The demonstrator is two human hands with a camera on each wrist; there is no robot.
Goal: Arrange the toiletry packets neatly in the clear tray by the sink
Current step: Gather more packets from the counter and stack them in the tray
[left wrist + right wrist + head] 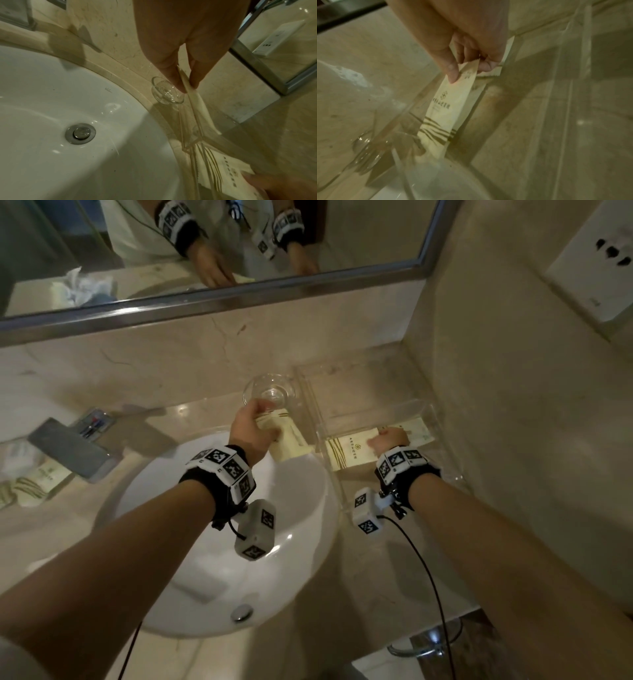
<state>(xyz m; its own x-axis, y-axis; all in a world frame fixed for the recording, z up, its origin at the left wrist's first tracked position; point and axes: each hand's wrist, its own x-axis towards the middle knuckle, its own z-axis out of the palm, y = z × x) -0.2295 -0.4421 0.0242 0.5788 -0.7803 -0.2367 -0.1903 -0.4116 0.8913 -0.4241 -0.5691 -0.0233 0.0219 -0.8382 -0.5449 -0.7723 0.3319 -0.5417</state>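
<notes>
The clear tray sits on the counter right of the sink. My right hand is inside it and pinches the end of a cream striped packet between thumb and fingers; the right wrist view shows this pinch on the packet, with another packet under it. My left hand holds a second cream packet just outside the tray's left wall. In the left wrist view thumb and finger pinch that packet edge-on above the tray edge.
A small glass dish stands behind my left hand, beside the tray. The white sink lies below both arms, its faucet at left. More cream packets and a small kit lie left of the faucet. A wall bounds the tray's right.
</notes>
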